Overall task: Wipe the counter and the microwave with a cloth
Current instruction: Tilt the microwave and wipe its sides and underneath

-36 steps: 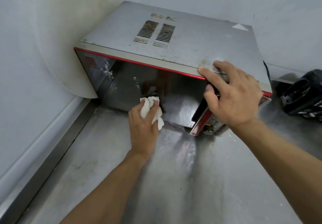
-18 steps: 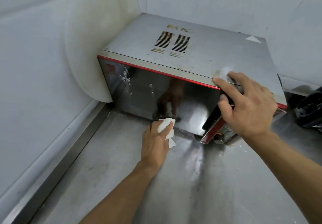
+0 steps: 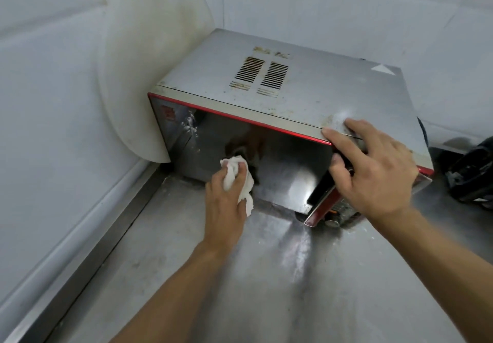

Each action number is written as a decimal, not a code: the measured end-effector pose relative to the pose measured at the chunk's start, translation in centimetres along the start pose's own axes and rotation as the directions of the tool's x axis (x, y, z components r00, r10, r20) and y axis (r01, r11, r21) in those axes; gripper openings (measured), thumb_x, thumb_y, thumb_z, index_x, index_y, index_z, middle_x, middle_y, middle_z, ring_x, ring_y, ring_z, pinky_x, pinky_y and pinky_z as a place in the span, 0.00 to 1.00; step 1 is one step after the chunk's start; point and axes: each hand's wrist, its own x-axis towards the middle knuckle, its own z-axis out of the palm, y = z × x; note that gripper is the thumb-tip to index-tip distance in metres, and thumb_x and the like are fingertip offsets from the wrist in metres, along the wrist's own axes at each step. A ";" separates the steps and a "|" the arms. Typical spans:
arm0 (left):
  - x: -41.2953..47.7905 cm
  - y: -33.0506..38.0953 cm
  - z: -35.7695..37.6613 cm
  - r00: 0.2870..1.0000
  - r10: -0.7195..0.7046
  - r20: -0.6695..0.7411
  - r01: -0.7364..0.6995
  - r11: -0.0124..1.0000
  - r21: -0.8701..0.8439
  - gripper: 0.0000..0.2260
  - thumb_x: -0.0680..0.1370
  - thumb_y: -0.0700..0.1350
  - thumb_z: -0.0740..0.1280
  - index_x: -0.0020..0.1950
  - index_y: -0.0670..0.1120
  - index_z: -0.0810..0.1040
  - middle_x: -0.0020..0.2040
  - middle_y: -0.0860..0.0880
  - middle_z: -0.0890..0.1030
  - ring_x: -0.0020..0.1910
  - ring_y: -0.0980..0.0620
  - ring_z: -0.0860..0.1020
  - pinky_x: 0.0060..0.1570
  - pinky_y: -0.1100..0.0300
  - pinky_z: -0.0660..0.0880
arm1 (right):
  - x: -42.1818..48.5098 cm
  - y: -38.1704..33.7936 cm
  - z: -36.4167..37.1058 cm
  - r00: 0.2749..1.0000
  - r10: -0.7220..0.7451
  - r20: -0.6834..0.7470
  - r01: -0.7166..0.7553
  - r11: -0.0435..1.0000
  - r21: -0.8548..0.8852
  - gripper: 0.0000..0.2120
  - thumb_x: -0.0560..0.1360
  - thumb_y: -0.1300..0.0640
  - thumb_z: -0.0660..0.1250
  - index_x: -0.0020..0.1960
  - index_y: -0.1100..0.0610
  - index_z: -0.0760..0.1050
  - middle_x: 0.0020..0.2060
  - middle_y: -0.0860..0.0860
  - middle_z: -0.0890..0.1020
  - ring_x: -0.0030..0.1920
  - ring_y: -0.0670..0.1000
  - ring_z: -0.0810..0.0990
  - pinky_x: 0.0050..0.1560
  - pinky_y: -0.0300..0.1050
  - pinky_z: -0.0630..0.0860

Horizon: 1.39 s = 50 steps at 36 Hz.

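Note:
A grey microwave (image 3: 306,94) with red trim and a dark mirrored door stands on the steel counter (image 3: 280,276) in the corner. My left hand (image 3: 226,204) grips a crumpled white cloth (image 3: 237,174) and presses it against the lower part of the door glass. My right hand (image 3: 373,172) rests on the microwave's top front edge at the right, fingers spread on the lid and thumb down by the black door handle. The control panel is mostly hidden under that hand.
A round white board (image 3: 149,76) leans against the tiled wall left of the microwave. A black appliance (image 3: 472,174) sits on the counter at the far right. White splatter marks the door's upper left.
My left hand with the cloth went down to the door's bottom edge and has come back up onto the glass. The right hand has kept its place on the microwave.

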 end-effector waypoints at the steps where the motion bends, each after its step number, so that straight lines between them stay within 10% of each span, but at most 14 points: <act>1: -0.5 -0.4 -0.1 1.000 0.015 0.022 -0.016 0.999 0.034 0.36 0.79 0.34 0.69 0.82 0.59 0.63 0.77 0.45 0.64 0.68 0.42 0.67 0.66 0.39 0.74 | 0.0 0.0 0.0 1.000 0.002 0.000 -0.002 1.000 -0.001 0.17 0.78 0.53 0.65 0.66 0.48 0.82 0.61 0.56 0.83 0.56 0.61 0.84 0.50 0.55 0.76; 11: 5.7 5.5 -2.6 0.912 0.086 -0.402 -0.104 0.994 -0.024 0.23 0.86 0.53 0.58 0.78 0.46 0.73 0.74 0.38 0.67 0.71 0.41 0.67 0.73 0.56 0.68 | 0.0 0.1 0.1 1.000 -0.002 -0.003 0.002 1.000 -0.007 0.17 0.79 0.53 0.64 0.66 0.48 0.82 0.62 0.56 0.83 0.57 0.61 0.83 0.50 0.55 0.77; 16: 1.6 2.7 0.7 0.983 -0.043 -0.178 0.028 0.996 -0.087 0.24 0.82 0.46 0.70 0.78 0.52 0.69 0.69 0.62 0.64 0.69 0.63 0.69 0.72 0.63 0.71 | 0.0 0.2 0.0 1.000 0.002 0.006 -0.002 1.000 0.002 0.18 0.79 0.52 0.64 0.67 0.47 0.82 0.62 0.56 0.83 0.59 0.61 0.83 0.52 0.55 0.77; 20: -1.7 -0.1 1.3 0.987 -0.096 0.127 0.103 0.994 -0.046 0.32 0.82 0.35 0.68 0.74 0.70 0.68 0.68 0.61 0.64 0.68 0.55 0.70 0.72 0.50 0.73 | 0.1 0.0 0.1 1.000 0.021 0.017 -0.022 1.000 0.009 0.18 0.79 0.52 0.64 0.67 0.46 0.82 0.63 0.56 0.82 0.62 0.61 0.82 0.55 0.56 0.77; 24: -0.8 0.7 0.9 0.981 -0.176 -0.081 0.156 0.966 -0.206 0.26 0.79 0.30 0.68 0.73 0.53 0.79 0.74 0.58 0.63 0.75 0.49 0.66 0.76 0.47 0.68 | 0.1 0.0 0.1 0.999 0.033 0.015 -0.033 0.999 0.012 0.17 0.79 0.52 0.63 0.66 0.47 0.82 0.63 0.56 0.82 0.62 0.60 0.82 0.56 0.56 0.77; 30: 3.5 4.0 0.5 0.877 -0.264 -0.401 0.111 0.924 -0.365 0.24 0.80 0.32 0.70 0.74 0.48 0.78 0.73 0.48 0.66 0.76 0.46 0.68 0.76 0.49 0.70 | 0.0 -0.1 0.2 1.000 0.022 0.007 -0.022 1.000 0.014 0.17 0.79 0.52 0.63 0.66 0.47 0.82 0.63 0.56 0.83 0.63 0.60 0.82 0.55 0.56 0.78; 35: 2.3 4.0 2.8 0.816 -0.508 -0.275 0.364 0.822 -0.439 0.21 0.81 0.35 0.70 0.73 0.45 0.75 0.71 0.41 0.68 0.70 0.45 0.72 0.68 0.66 0.69 | 0.0 -0.1 0.1 0.999 0.039 0.006 -0.039 0.999 0.018 0.17 0.79 0.52 0.63 0.66 0.47 0.82 0.63 0.56 0.83 0.63 0.60 0.82 0.56 0.57 0.79; 42: 2.2 4.0 5.5 0.534 -0.842 -0.077 0.705 0.493 -0.510 0.17 0.84 0.42 0.66 0.72 0.42 0.70 0.68 0.34 0.70 0.60 0.33 0.79 0.60 0.51 0.76 | 0.0 -0.1 -0.1 0.997 0.058 0.051 -0.060 0.998 0.033 0.17 0.80 0.51 0.64 0.67 0.47 0.81 0.65 0.57 0.82 0.66 0.60 0.80 0.59 0.59 0.78; 50: 4.2 10.1 5.7 0.669 -0.618 -0.413 0.438 0.777 -0.453 0.19 0.85 0.46 0.66 0.74 0.42 0.72 0.73 0.40 0.67 0.67 0.47 0.70 0.65 0.59 0.69 | 0.1 -0.2 -0.4 0.991 0.082 0.102 -0.088 0.994 0.058 0.18 0.80 0.51 0.65 0.69 0.47 0.80 0.67 0.58 0.81 0.67 0.62 0.79 0.60 0.60 0.77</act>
